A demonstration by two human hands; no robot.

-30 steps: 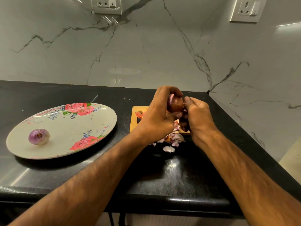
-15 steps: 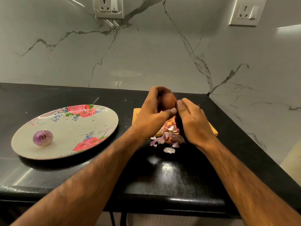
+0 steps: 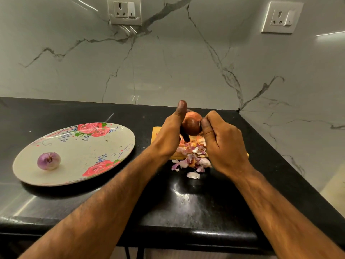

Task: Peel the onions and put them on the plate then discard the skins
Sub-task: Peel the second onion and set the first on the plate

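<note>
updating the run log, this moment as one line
step: peeling | left hand: holds unpeeled onion | right hand: pinches its skin | plate: one peeled onion | skins: on board and counter

Left hand (image 3: 169,139) and right hand (image 3: 224,146) were bare. Left forearm (image 3: 112,202) and right forearm (image 3: 280,212) were uncovered down to the lower frame edge, and both carried sparse hair. Tendon ridges and knuckle creases showed on the back of the right hand.

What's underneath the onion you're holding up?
Below the onion, held by the left hand and right hand, lies a wooden board with skins spilling onto the counter. Both hands cover much of the board; anything else there is hidden.
</note>
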